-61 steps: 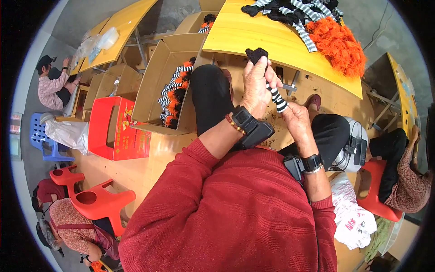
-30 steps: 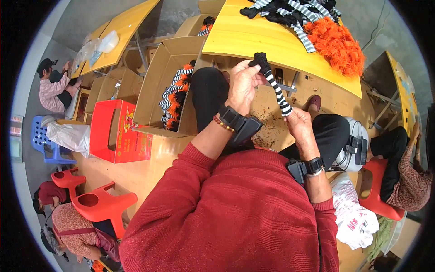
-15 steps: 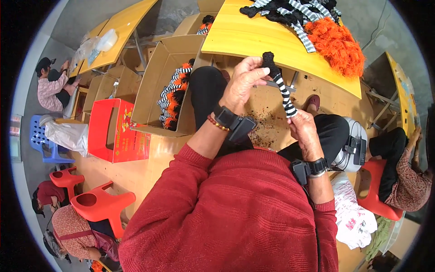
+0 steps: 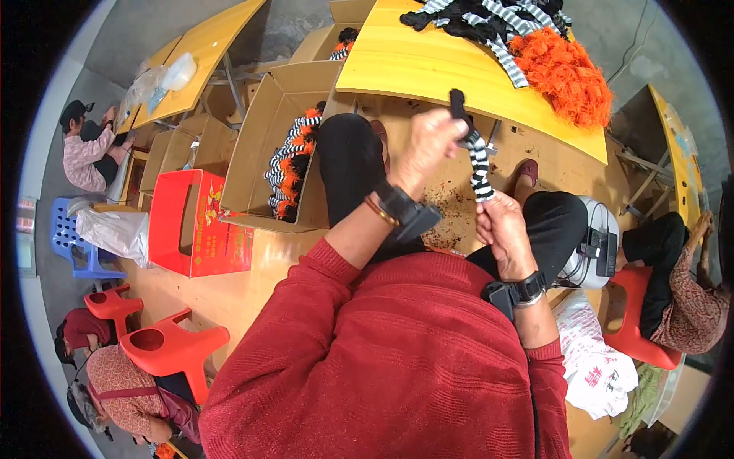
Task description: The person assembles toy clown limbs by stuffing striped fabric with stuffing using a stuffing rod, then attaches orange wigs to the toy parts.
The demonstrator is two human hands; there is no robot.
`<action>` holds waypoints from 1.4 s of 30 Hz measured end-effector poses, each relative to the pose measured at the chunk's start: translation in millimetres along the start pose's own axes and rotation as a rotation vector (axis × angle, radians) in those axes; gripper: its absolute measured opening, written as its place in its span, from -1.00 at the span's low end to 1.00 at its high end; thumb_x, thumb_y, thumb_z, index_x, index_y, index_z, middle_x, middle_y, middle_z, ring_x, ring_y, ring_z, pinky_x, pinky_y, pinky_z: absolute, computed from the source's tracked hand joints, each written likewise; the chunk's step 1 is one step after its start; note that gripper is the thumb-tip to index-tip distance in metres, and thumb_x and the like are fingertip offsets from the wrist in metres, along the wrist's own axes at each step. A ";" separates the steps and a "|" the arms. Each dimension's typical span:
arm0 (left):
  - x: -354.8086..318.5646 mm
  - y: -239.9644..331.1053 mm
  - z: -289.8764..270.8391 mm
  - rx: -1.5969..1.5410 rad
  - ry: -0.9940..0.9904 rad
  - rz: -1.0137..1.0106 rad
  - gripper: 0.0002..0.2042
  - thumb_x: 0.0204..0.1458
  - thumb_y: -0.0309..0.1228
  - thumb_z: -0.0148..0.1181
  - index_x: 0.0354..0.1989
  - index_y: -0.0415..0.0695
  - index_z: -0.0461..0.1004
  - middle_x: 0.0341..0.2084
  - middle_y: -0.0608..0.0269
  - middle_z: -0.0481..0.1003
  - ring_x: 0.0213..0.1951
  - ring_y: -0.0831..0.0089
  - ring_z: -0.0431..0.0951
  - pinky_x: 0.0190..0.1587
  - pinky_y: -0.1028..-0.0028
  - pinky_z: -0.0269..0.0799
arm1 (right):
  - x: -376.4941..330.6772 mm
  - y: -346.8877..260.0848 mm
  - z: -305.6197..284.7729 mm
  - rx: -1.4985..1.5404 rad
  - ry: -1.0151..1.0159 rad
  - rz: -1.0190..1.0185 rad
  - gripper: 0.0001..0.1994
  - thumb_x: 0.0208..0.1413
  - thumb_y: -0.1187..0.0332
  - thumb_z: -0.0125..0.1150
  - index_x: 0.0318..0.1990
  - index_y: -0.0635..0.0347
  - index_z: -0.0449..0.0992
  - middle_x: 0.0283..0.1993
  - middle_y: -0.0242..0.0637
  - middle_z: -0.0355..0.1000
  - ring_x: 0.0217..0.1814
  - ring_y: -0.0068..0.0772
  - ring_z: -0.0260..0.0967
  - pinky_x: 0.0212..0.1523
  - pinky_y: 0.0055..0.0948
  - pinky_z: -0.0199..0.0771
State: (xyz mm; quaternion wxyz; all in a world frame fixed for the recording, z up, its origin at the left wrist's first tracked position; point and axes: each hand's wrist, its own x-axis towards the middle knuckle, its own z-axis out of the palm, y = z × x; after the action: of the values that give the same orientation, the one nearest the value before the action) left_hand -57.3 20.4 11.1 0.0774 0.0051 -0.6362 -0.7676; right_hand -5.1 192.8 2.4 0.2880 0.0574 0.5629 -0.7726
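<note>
A narrow knitted tube (image 4: pixel 479 164), striped black and white with a plain black end, is stretched upright between my hands, above my lap. My right hand (image 4: pixel 502 228) is closed round its lower striped end. My left hand (image 4: pixel 428 151), a little blurred, has its fingers curled against the upper black part, and the black tip sticks up beyond them. On the yellow table (image 4: pixel 413 65) ahead lie a heap of black and striped knitted pieces (image 4: pixel 489 23) and a fluffy orange pile (image 4: pixel 562 76).
Left of my knee stands an open cardboard box (image 4: pixel 252 138) holding striped and orange knitted pieces (image 4: pixel 290 168). Beside it are a red box (image 4: pixel 199 222) and a red stool (image 4: pixel 174 340). A white bag (image 4: pixel 589 352) lies at my right. People sit on both sides.
My left hand has turned and moved slightly right and down along the black part, its fingers now curled in. My right hand has shifted slightly down and left, keeping the striped end.
</note>
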 end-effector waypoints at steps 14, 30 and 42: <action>13.9 13.8 -26.9 -0.197 -0.177 0.030 -0.76 -0.04 -0.34 0.07 -0.25 -0.23 0.34 -0.49 0.23 0.45 -0.43 0.49 0.48 -0.36 0.59 0.38 | 6.8 -6.3 -18.8 -0.484 0.018 -0.251 -0.77 0.05 0.36 0.02 -0.62 0.21 0.40 -0.72 -0.60 0.17 -0.66 -0.77 -0.01 -0.64 -0.68 -0.03; 7.7 -5.0 37.6 -0.516 0.160 -0.010 -0.77 0.05 -0.23 -0.09 -0.43 -0.15 0.22 -0.83 0.28 0.27 -0.83 0.49 0.24 -0.79 0.53 0.18 | 17.2 0.4 10.7 -0.145 0.045 -0.130 -0.74 0.07 0.29 -0.01 -0.63 0.12 0.37 -0.77 -0.61 0.13 -0.80 -0.80 -0.11 -0.80 -0.70 -0.21; -2.6 -7.2 33.6 -0.635 0.143 -0.022 -0.79 0.07 -0.26 -0.09 -0.45 -0.14 0.21 -0.82 0.29 0.26 -0.80 0.48 0.26 -0.73 0.52 0.24 | 16.9 -1.4 9.7 -0.131 0.008 -0.035 -0.73 0.09 0.28 -0.04 -0.62 0.14 0.34 -0.81 -0.59 0.05 -0.84 -0.76 -0.17 -0.83 -0.68 -0.25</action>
State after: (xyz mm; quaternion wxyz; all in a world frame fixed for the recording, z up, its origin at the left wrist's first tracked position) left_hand -59.1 54.8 10.2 0.1112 0.0418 -0.3578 -0.9262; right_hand -17.4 177.9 0.1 0.2755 0.0317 0.6142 -0.7388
